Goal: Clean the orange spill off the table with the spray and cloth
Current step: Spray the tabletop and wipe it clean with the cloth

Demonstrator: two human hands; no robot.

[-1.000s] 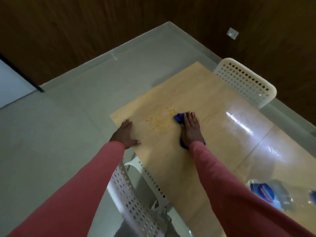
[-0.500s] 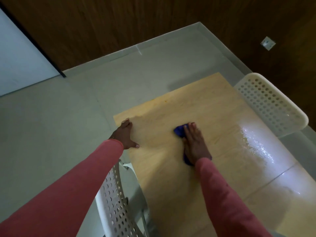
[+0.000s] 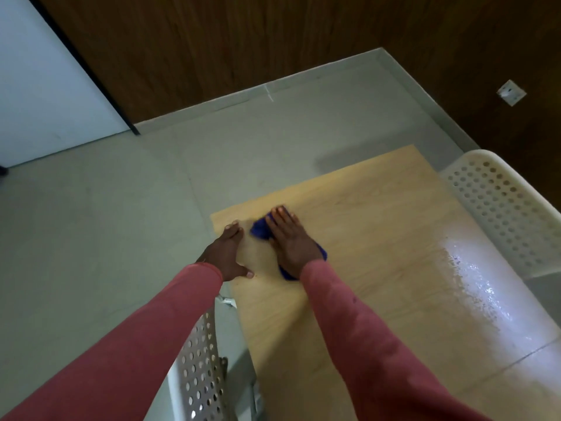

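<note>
My right hand (image 3: 290, 238) lies flat on a blue cloth (image 3: 260, 229), pressing it onto the light wooden table (image 3: 379, 268) near the table's far left corner. The cloth shows on both sides of the hand. My left hand (image 3: 227, 253) rests open on the table's left edge, close beside the cloth, thumb pointing right. No orange stain shows on the wood around the cloth; anything under the cloth is hidden. The spray bottle is out of view.
A white perforated chair (image 3: 501, 208) stands at the table's right side. Another white perforated chair (image 3: 197, 369) sits below my left arm at the left edge. A wet, glossy patch (image 3: 473, 284) shines on the right of the table. Grey floor lies beyond.
My right hand has slid the cloth left and forward toward the table's corner, ending close to my left hand. The orange stain seen one second ago no longer shows. The camera tilted away from the bottle.
</note>
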